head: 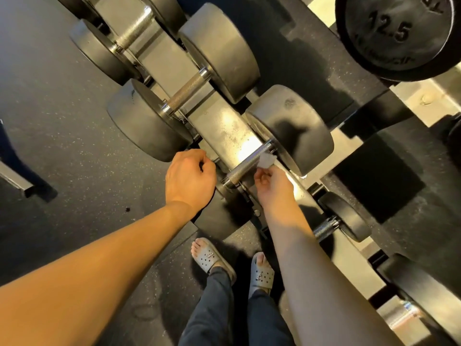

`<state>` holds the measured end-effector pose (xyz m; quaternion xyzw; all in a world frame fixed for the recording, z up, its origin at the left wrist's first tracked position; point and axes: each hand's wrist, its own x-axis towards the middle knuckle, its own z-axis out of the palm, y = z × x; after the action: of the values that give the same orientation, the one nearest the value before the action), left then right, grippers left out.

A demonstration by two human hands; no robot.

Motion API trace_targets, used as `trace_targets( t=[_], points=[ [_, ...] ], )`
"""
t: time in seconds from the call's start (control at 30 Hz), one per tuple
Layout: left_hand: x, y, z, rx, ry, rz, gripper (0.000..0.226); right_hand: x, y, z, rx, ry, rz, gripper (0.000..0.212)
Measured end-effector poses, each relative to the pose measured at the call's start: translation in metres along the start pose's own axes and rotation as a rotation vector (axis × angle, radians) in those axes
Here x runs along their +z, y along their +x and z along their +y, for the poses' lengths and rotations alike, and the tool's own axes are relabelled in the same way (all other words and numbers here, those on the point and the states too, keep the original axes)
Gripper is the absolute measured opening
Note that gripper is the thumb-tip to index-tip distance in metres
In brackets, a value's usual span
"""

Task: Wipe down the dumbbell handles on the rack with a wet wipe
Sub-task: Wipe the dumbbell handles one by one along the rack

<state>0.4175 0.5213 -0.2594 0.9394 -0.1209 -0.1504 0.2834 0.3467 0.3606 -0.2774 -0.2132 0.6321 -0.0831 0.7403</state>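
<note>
Right hand [273, 186] has the wipe [265, 161] pinched in curled fingers, pressed on the far end of a handle [242, 168] near the rack's [224, 126] front edge, just beside the head [289, 128]. Left hand [190, 177] sits by the handle's near end, fingers curled in a loose fist, but can't tell if they grip anything.

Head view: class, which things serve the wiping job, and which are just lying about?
Job: white wet wipe; knurled steel dumbbell handle; right hand; grey metal rack.
Lying about: black round 12.5 weight plate; grey perforated sandals.
</note>
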Motion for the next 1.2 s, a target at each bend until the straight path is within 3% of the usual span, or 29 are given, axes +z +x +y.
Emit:
trace_targets(
  t=[0.07,0.1,0.27,0.37,0.6,0.8,0.93,1.07,1.2],
  points=[
    [0.000,-0.001,0.000,0.005,0.004,0.004,0.026,0.013,-0.005,-0.014,0.011,0.248,0.154,0.016],
    [0.000,-0.001,0.000,0.006,0.004,0.005,0.026,0.018,-0.009,-0.018,-0.015,0.255,0.212,0.017],
    [0.000,0.000,0.000,0.009,0.010,0.007,0.025,0.022,-0.032,0.011,-0.227,0.041,0.092,0.011],
    [0.001,0.001,-0.001,0.015,0.009,0.010,0.026,0.018,-0.025,0.025,-0.352,-0.056,0.125,0.028],
    [0.002,0.001,-0.005,0.019,0.021,-0.014,0.026,0.002,-0.018,0.014,-0.124,-0.188,0.047,0.014],
    [0.000,0.000,-0.002,0.019,-0.016,-0.028,0.028,0.027,-0.023,-0.003,-0.140,0.053,0.094,0.011],
    [0.001,0.000,-0.001,0.030,-0.012,-0.030,0.028,0.023,-0.016,0.019,-0.292,-0.017,0.113,0.018],
    [0.002,0.001,-0.003,0.035,-0.004,-0.037,0.028,0.019,0.009,0.017,-0.044,0.016,0.076,0.014],
    [0.000,0.001,-0.002,0.036,-0.011,-0.044,0.028,0.016,0.016,0.004,-0.163,-0.065,0.061,0.023]
  ],
)
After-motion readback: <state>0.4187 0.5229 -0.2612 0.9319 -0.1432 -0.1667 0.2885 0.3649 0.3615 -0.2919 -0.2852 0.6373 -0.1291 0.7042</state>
